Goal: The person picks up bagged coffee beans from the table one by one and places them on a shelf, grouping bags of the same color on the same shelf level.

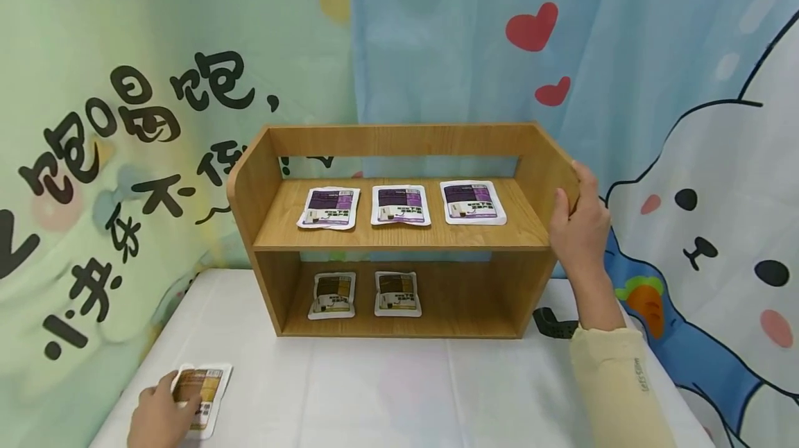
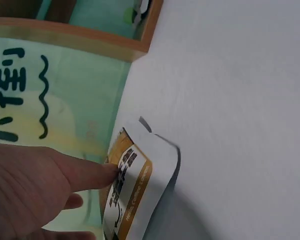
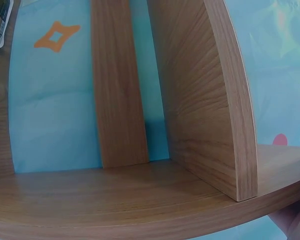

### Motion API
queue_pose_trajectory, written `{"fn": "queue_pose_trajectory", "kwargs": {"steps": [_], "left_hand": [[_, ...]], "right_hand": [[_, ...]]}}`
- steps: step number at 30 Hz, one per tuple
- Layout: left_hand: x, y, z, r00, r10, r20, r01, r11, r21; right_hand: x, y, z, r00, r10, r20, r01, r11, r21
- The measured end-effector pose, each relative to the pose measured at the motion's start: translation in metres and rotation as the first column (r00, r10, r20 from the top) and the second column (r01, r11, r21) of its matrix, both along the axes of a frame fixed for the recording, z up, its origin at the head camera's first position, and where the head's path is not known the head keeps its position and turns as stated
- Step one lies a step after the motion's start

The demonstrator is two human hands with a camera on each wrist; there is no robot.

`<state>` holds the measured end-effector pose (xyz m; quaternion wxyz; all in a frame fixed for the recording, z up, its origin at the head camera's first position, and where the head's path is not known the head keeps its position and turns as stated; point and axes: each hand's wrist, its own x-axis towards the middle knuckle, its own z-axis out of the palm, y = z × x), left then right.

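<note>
At the front left of the table my left hand [image 1: 164, 412] pinches a white pouch with a brown-and-gold label [image 1: 202, 399]. The left wrist view shows a finger [image 2: 97, 175] lying against the label of this pouch [image 2: 135, 185], which stands tilted, its lower end cut off by the frame. My right hand [image 1: 580, 222] grips the right side panel of a two-tier wooden shelf [image 1: 399, 250], fingers over its edge. Three purple-labelled pouches, one of them the middle pouch [image 1: 401, 205], lie on the upper tier. Two brown-labelled pouches, including the left one [image 1: 333, 295], rest on the lower tier.
The shelf stands on a white-covered table [image 1: 374, 385]. A black object [image 1: 552, 323] lies by its right side, partly behind my right forearm. Printed curtains [image 1: 437, 39] hang behind and along both sides.
</note>
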<state>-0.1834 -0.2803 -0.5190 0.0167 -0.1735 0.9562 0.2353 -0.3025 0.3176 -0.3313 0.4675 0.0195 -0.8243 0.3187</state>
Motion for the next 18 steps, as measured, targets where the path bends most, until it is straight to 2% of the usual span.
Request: {"fn": "queue_pose_trajectory", "kwargs": {"steps": [2, 5, 7, 10, 15, 18], "left_hand": [[-0.006, 0.004, -0.002, 0.997, -0.018, -0.08, 0.017, 1.0, -0.007], [-0.02, 0.012, -0.003, 0.989, -0.042, -0.138, 0.044, 0.999, 0.009], [-0.028, 0.014, -0.004, 0.987, -0.064, -0.144, 0.07, 0.997, 0.04], [-0.034, 0.011, -0.008, 0.984, -0.093, -0.153, 0.109, 0.988, 0.105], [-0.036, 0.01, -0.013, 0.98, -0.082, -0.179, 0.119, 0.972, 0.203], [-0.036, 0.014, -0.014, 0.984, -0.07, -0.166, 0.116, 0.952, 0.285]], "right_hand": [[-0.002, -0.003, -0.001, 1.0, 0.006, -0.01, -0.006, 1.0, -0.003], [-0.002, 0.0, 0.002, 1.0, -0.007, -0.03, 0.006, 1.0, -0.013], [-0.002, 0.001, 0.005, 0.999, -0.011, -0.032, 0.011, 1.0, -0.013], [-0.002, 0.001, 0.004, 1.0, -0.011, 0.001, 0.011, 1.0, -0.017], [-0.001, -0.002, 0.001, 1.0, -0.01, 0.025, 0.01, 1.0, -0.024], [-0.001, -0.004, 0.0, 1.0, -0.003, 0.022, 0.004, 1.0, -0.018]]}}
